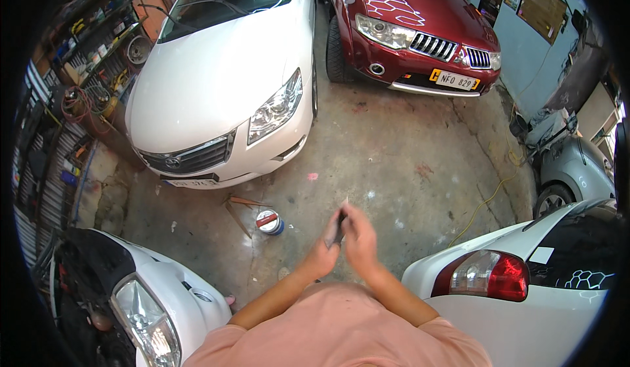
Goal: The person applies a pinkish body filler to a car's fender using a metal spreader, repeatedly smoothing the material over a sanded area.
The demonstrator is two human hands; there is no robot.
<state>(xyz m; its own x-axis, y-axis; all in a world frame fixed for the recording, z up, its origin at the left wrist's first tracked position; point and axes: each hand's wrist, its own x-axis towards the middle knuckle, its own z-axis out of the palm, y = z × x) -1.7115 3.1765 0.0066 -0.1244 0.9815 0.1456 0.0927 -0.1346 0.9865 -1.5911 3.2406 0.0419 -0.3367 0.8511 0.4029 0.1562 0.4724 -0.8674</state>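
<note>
My left hand (324, 252) and my right hand (359, 236) meet in front of my pink shirt, a little below the middle of the view. Between them is a thin, dark, flat object (338, 230) with a small pale tip at the top; exactly what it is I cannot make out. My left fingers close round its lower part, and my right fingers are pressed on its upper part, slightly blurred. Beyond them on the concrete floor (394, 170) stands a white and blue bucket (274, 226) with a red block (266, 217) across its lid, beside some wooden pieces (236, 215).
A white sedan (210, 85) and a red SUV (426, 19) face me. White cars with a headlight (144, 314) and tail light (479, 275) flank me. Cluttered shelving (92, 45) lines the left wall. A silver car (574, 170) and yellow cord (485, 203) are at the right.
</note>
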